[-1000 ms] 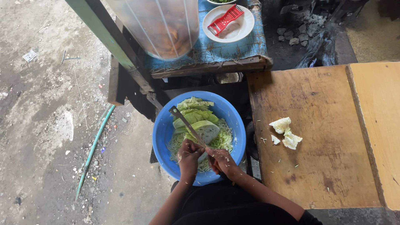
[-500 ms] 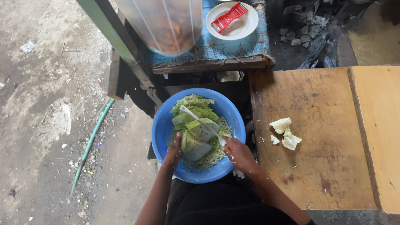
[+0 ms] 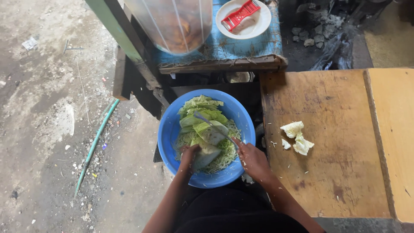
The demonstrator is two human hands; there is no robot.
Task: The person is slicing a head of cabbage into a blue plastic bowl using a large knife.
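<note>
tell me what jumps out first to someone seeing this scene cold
The bright blue basin at centre, heaped with cabbage, where the left hand steadies a wedge and the right hand holds a knife. Next, the red grater on a white plate at top, and pale cabbage scraps on the wooden table at right.

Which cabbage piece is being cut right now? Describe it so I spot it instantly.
Find the blue basin beside the wooden table. Inside, on the shredded cabbage, the left hand steadies a pale cabbage wedge. Unlike the loose green leaves farther back, the right hand's knife lies across it.
</note>
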